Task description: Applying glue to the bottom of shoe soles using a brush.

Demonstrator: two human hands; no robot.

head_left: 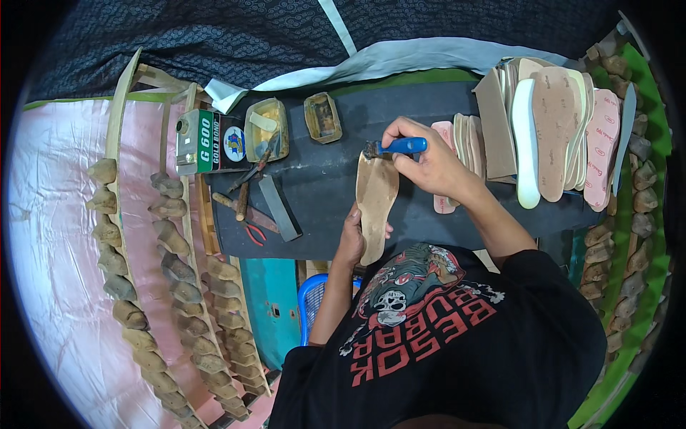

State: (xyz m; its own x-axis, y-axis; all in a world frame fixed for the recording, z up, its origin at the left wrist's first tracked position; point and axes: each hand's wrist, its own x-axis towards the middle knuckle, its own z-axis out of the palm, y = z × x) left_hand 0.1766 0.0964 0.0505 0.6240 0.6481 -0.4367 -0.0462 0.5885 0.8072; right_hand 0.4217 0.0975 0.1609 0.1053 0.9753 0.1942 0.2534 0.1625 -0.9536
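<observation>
My left hand point(349, 239) grips a tan, foot-shaped insole point(376, 196) near its heel end, with fingertips showing along the far edge. The insole lies lengthwise in front of my chest, its wide forefoot end pointing away from me. Its surface has a shiny, wet-looking patch toward the front. In my right hand point(437, 168) is a blue-handled brush point(406, 146), pinched between thumb and fingers. The dark, clotted brush head touches or hovers at the far tip of the insole; I cannot tell which.
On the dark tabletop point(321, 175), at left, stand a metal can point(191, 136), a glue-stained tub point(279, 148) and a smaller tub point(323, 118). Hand tools and a grey bar point(279, 207) lie nearby. Stacked insoles point(554, 136) stand right. Racks of shoe lasts point(177, 268) flank both sides.
</observation>
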